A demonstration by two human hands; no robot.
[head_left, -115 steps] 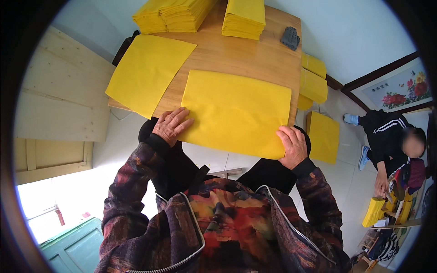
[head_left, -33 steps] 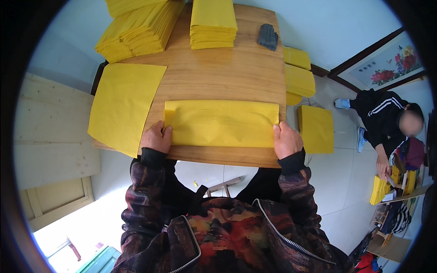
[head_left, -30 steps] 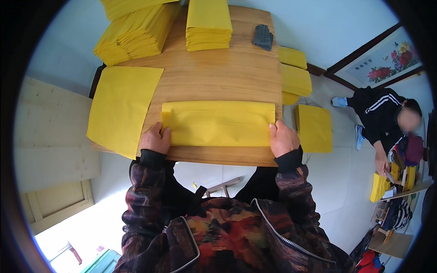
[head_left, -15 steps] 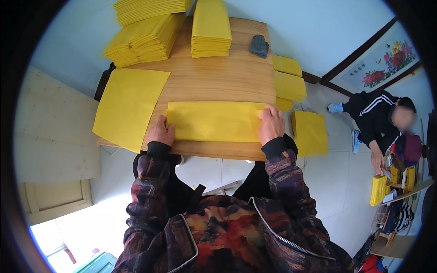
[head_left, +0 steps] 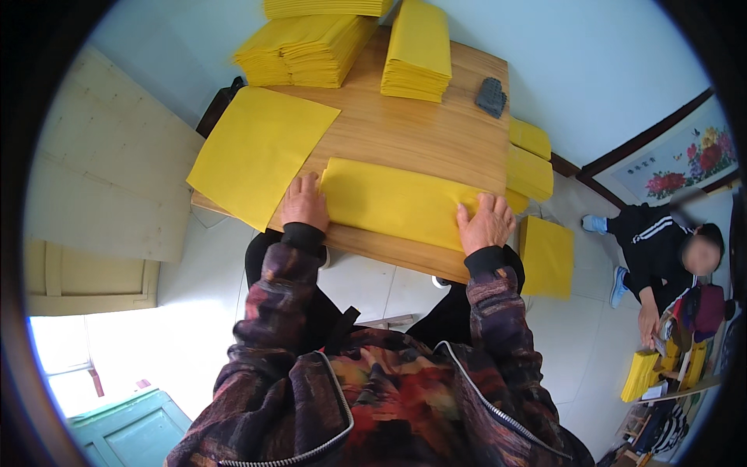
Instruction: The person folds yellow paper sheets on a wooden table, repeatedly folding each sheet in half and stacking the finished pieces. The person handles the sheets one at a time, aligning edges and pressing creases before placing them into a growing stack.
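In front of me on the wooden table (head_left: 420, 132) lies a long folded yellow paper sheet (head_left: 397, 202), its long side along the near edge. My left hand (head_left: 305, 204) rests at the sheet's left end, fingers stretched forward and touching its edge. At the right end my right hand (head_left: 486, 224) lies over the corner, fingers bent a little and thumb apart on the paper. Neither hand lifts the sheet. Just left of my left hand is a larger flat yellow sheet (head_left: 261, 152), which overhangs the table's left edge.
Stacks of folded yellow paper (head_left: 307, 50) and another tall stack (head_left: 416, 58) stand at the far side. A dark grey cloth-like item (head_left: 491, 97) lies near the far right corner. Yellow bundles (head_left: 531, 171) sit beyond the right edge. A person (head_left: 661, 249) sits at far right.
My view has turned, so the table appears tilted and further right. My fingers have loosened from the folded sheet's ends and now lie more stretched out on them.
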